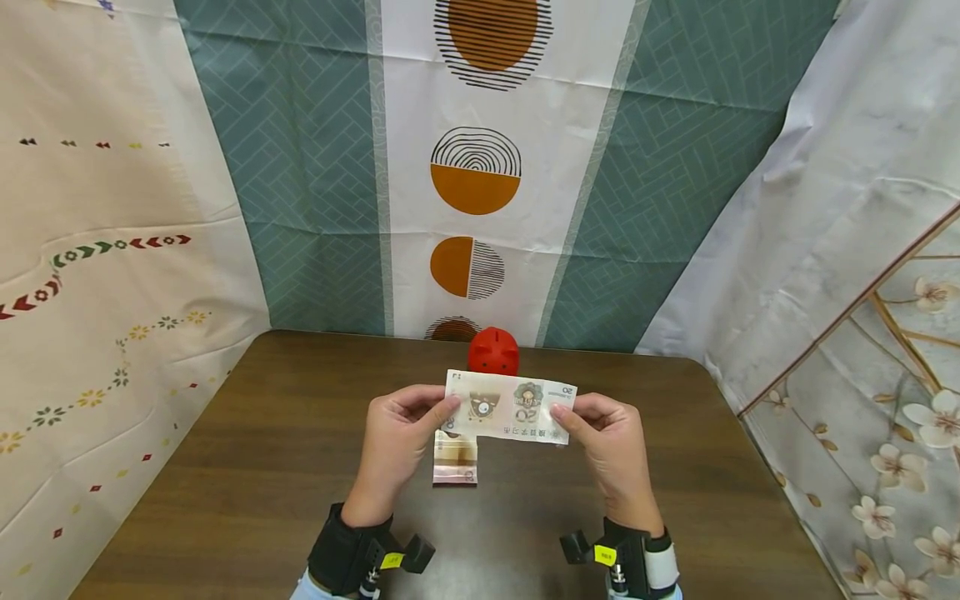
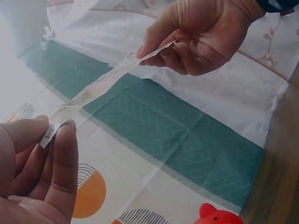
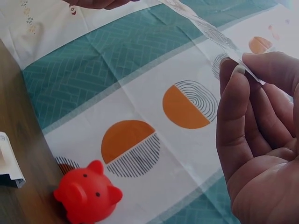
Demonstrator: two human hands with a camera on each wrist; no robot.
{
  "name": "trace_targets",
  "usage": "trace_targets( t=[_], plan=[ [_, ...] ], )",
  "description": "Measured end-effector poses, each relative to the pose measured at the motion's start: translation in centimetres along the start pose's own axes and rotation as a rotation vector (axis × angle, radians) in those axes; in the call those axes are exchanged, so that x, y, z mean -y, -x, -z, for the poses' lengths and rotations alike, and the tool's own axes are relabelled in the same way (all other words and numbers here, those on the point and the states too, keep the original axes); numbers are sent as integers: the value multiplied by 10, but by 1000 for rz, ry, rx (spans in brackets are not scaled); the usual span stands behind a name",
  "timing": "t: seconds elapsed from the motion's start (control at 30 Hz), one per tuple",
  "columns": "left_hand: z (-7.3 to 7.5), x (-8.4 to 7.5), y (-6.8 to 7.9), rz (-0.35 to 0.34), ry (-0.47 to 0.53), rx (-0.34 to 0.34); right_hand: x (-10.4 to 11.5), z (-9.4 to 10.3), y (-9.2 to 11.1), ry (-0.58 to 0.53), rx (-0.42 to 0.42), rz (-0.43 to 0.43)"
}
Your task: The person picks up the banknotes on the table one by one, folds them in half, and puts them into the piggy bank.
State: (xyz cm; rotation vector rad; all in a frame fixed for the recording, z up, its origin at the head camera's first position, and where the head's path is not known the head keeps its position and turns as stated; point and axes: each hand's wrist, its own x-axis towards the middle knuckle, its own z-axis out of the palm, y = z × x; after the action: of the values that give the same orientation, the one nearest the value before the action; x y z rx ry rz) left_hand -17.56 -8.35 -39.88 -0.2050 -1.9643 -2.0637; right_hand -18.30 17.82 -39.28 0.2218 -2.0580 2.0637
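A pale toy banknote, printed with a cartoon bear and the number 20, is stretched flat between both hands above the table. My left hand pinches one end between thumb and fingers. At the other end my right hand pinches it the same way. Seen nearly edge-on in the left wrist view, the banknote shows light creases. Behind it stands a red piggy bank, its lower part overlapped by the note in the head view. A small brown and pink banknote-patterned piece lies below, its far end hidden.
The brown wooden table ends at a patterned curtain hanging behind the piggy bank. Cloth sheets hang along the left, and flower-printed fabric hangs on the right. A black wrist strap with a camera sits on each forearm.
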Motion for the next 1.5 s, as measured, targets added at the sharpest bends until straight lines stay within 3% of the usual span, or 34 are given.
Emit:
trace_targets(
  t=[0.27, 0.57, 0.7, 0.87, 1.0, 1.17, 1.5],
  plan=[
    [-1, -1, 0, -1, 2, 14, 1, 1, 0, -18, -4, 11],
    [2, 0, -1, -78, -12, 13, -2, 6, 0, -50, 86, 160],
    [2, 0, 0, -63, 75, 64, -3, 8, 0, -154, 170, 138],
    [2, 1, 0, -100, 139, 149, -3, 9, -2, -285, 280, 203],
    [0, 0, 1, -89, 72, 102, -1, 6, 0, -249, 203, 241],
    [-1, -2, 2, -74, -24, 55, 1, 5, 3, -130, 52, 166],
    [0, 0, 1, -83, -45, 78, 3, 5, 3, -5, 3, 95]
  ],
)
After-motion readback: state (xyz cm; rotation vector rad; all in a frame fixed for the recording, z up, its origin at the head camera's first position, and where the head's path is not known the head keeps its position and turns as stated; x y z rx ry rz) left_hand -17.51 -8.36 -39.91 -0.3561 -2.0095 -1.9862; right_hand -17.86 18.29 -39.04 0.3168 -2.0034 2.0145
